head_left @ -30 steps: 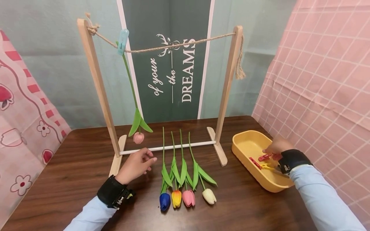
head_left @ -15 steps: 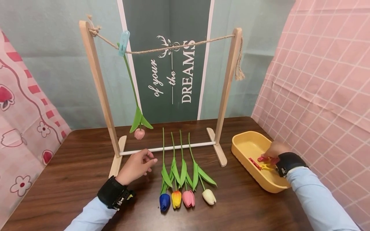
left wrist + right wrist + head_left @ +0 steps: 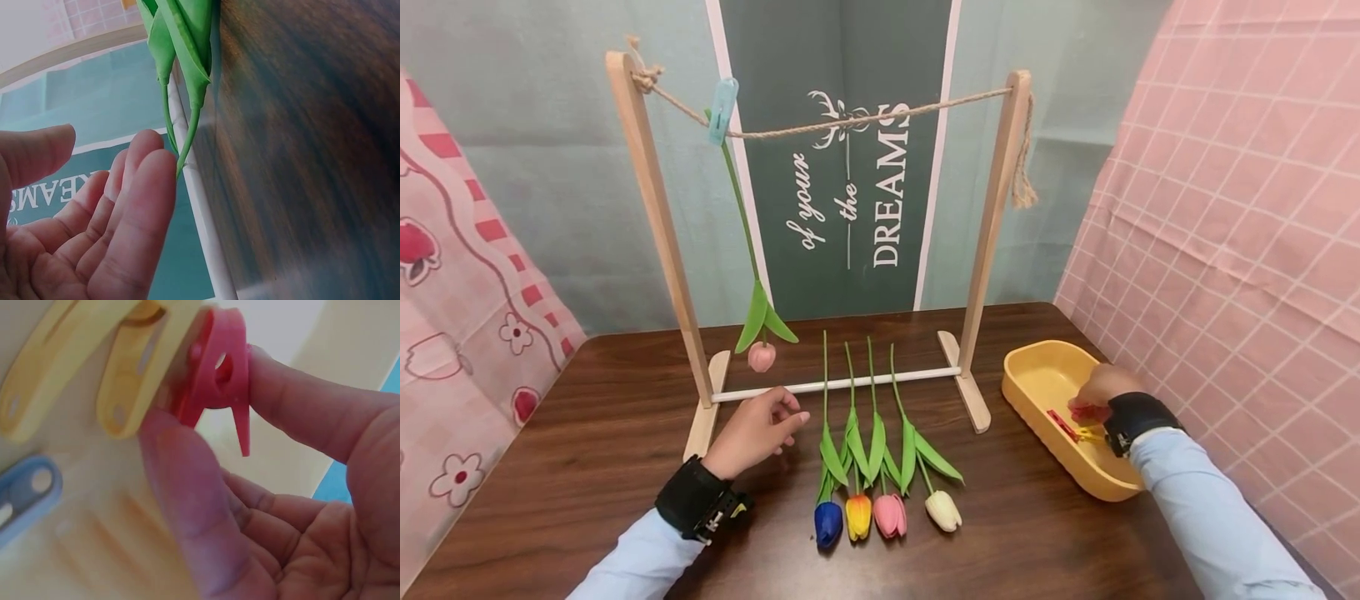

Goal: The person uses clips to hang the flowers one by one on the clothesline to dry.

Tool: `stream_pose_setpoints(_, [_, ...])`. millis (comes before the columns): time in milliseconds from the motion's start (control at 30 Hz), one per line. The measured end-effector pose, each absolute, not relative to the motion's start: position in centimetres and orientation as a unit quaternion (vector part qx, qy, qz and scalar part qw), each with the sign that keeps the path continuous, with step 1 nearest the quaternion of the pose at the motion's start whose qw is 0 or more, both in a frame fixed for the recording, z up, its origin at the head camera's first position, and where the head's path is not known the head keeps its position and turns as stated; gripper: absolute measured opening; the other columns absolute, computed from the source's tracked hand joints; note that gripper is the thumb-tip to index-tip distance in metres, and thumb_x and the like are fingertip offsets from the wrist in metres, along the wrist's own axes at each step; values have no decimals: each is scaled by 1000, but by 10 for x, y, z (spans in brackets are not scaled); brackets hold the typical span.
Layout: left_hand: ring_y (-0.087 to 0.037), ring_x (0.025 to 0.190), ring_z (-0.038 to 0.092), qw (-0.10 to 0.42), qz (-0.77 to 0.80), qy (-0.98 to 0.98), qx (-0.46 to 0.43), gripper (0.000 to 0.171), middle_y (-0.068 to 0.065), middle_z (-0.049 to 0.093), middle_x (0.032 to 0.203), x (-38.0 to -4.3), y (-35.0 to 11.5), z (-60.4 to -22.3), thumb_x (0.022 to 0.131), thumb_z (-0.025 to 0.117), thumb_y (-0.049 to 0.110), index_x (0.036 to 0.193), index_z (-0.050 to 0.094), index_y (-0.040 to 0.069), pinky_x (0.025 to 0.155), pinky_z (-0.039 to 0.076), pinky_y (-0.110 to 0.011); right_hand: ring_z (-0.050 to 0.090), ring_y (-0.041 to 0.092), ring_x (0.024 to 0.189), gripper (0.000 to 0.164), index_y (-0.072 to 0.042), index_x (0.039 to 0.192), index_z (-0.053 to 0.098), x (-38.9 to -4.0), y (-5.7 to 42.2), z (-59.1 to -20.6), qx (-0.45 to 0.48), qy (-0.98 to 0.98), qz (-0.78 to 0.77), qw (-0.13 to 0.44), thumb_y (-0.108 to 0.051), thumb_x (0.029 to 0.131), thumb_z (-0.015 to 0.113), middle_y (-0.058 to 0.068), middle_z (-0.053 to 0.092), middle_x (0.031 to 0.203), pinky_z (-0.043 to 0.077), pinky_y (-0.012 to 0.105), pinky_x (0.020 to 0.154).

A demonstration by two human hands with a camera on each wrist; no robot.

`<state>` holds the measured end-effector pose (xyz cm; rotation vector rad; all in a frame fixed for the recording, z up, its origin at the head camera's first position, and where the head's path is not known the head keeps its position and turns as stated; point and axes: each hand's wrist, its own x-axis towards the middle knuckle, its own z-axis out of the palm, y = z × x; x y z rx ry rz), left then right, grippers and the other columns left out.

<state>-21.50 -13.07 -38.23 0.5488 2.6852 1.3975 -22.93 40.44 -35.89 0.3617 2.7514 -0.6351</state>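
My right hand point(image 3: 1107, 388) is down in the yellow bin point(image 3: 1041, 367) at the right. Between its thumb and index finger it pinches a red clothespin point(image 3: 231, 331). Yellow clothespins point(image 3: 56, 369) and a blue clothespin point(image 3: 25, 494) lie beside it; another red clothespin point(image 3: 1062, 424) shows in the head view. Fingers loosely bent and holding nothing, my left hand point(image 3: 752, 436) hovers left of the tulips on the table: blue point(image 3: 828, 525), yellow-orange point(image 3: 858, 517), pink point(image 3: 890, 517) and white point(image 3: 943, 511).
A wooden rack point(image 3: 658, 225) carries a sagging rope point(image 3: 820, 129). From it a pale pink tulip point(image 3: 762, 357) hangs head-down, clipped by a light blue clothespin point(image 3: 722, 111). The rack's white bottom bar point(image 3: 801, 387) runs under the tulip stems.
My right hand has shifted slightly left within the bin, and the red clothespin has moved a little with it. The left hand stays where it was.
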Motion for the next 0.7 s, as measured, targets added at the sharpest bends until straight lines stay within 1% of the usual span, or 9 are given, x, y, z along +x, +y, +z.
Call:
stream_pose_setpoints(100, [-21,62,64,37,453,873,176,16,-11,63,77,-216,-130,-383,94,66,16,100,59,3,51,52,-30,59,14,50,21,0,68,71,-232,402,-360,130,953,-233,145,-16,80,75,4,63,58,51,27,51])
stream_pose_setpoints(233, [-20,61,63,42,453,874,172,15,-11,64,77,-218,-129,-386,94,66,16,100,59,3,51,52,-30,59,13,48,20,-1,64,70,-236,401,-362,121,959,-214,143,-16,77,76,3,62,55,49,26,50])
stream_pose_setpoints(500, [-19,61,63,54,454,874,167,16,-9,64,78,-219,-129,-391,95,65,17,99,59,3,51,52,-31,58,13,49,21,-3,62,69,-240,399,-364,108,966,-176,154,-18,75,76,1,61,54,47,26,51])
stream_pose_setpoints(700, [-20,61,63,47,449,877,167,14,-9,64,77,-220,-130,-391,94,66,16,98,60,4,51,52,-31,57,13,49,18,-3,62,69,-243,399,-365,99,965,-184,160,-17,74,72,1,61,55,46,26,50])
